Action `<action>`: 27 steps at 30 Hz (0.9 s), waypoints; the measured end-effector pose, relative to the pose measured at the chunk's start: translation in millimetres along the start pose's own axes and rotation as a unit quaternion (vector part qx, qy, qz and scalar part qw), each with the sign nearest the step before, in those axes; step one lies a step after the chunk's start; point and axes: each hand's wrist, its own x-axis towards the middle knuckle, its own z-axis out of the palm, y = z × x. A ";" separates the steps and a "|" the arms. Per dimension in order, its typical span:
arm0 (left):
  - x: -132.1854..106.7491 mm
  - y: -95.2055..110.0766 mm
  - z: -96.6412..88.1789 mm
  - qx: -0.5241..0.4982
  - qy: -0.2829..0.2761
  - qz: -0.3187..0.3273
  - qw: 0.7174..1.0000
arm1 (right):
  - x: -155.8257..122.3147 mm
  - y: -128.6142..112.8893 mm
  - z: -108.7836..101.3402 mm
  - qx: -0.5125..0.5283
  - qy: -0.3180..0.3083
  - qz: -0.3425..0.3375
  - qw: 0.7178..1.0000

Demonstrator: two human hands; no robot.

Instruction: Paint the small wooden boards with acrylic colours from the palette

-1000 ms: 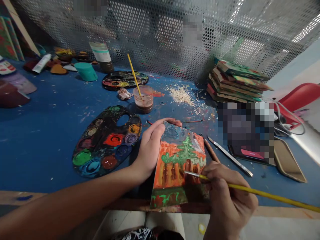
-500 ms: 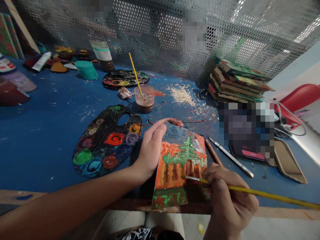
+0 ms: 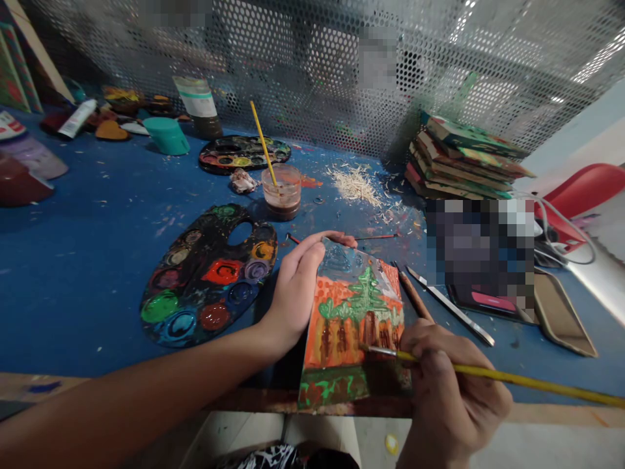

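My left hand (image 3: 297, 286) grips the upper left edge of a small painted board (image 3: 336, 391), its fingers wrapped behind the top. Orange ground, a green tree and brown upright shapes show on the board, which tilts at the table's front edge. Pinched in my right hand (image 3: 452, 384) is a yellow-handled paintbrush (image 3: 527, 381). The brush tip touches the board among the brown and orange strokes. Left of my left hand lies a black paint palette (image 3: 195, 273) with wells of green, blue, red, orange and brown.
A clear water cup (image 3: 282, 198) with a yellow brush stands behind the palette. Wood shavings (image 3: 356, 184) lie nearby. To the right are a metal scalpel-like tool (image 3: 454, 309), a phone (image 3: 488, 301), a brown tray (image 3: 561, 316) and stacked painted boards (image 3: 463, 159). Perforated metal (image 3: 303, 71) closes the back.
My right hand and the paintbrush have shifted slightly right, with the brush tip moving a short way across the board. My left hand still holds the board in place.
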 end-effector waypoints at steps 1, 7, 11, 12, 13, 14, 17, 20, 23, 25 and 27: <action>0.0 0.3 0.0 0.003 -0.001 0.004 1.000 | -0.1 -0.2 0.1 0.000 0.002 0.000 1.000; 0.6 1.1 -0.3 -0.002 0.000 0.003 1.000 | -0.3 1.1 -1.1 0.007 -0.001 -0.010 1.000; 0.2 0.5 -0.2 -0.002 0.001 -0.001 1.000 | 1.3 1.7 -0.2 0.011 -0.001 -0.022 1.000; 0.1 0.2 0.0 -0.003 0.000 0.000 1.000 | 2.3 1.7 0.3 0.010 0.027 -0.023 0.999; 0.1 -0.1 0.2 -0.001 0.000 0.003 1.000 | 3.6 1.8 0.6 0.013 0.064 -0.016 0.998; 0.1 -0.4 0.4 0.003 0.001 0.008 1.000 | 4.9 2.1 0.5 0.019 0.100 -0.006 0.995; 0.4 -0.9 0.6 0.006 -0.001 0.012 1.000 | 9.0 4.2 -3.1 0.028 0.186 0.024 0.982; 0.4 -2.1 -0.7 -0.005 0.006 -0.008 1.000 | 15.5 4.0 -12.3 0.010 0.217 0.052 0.975; -0.6 -4.7 -2.9 0.010 0.018 -0.016 1.000 | 35.7 -6.1 -20.7 -0.036 0.191 0.096 0.976; -1.5 -7.0 -4.1 0.019 0.018 -0.013 1.000 | 62.9 -17.6 -19.1 -0.115 0.123 0.099 0.981; -2.0 -9.1 -4.5 0.022 0.015 -0.009 1.000 | 99.8 -27.7 -6.5 -0.190 0.012 0.029 0.981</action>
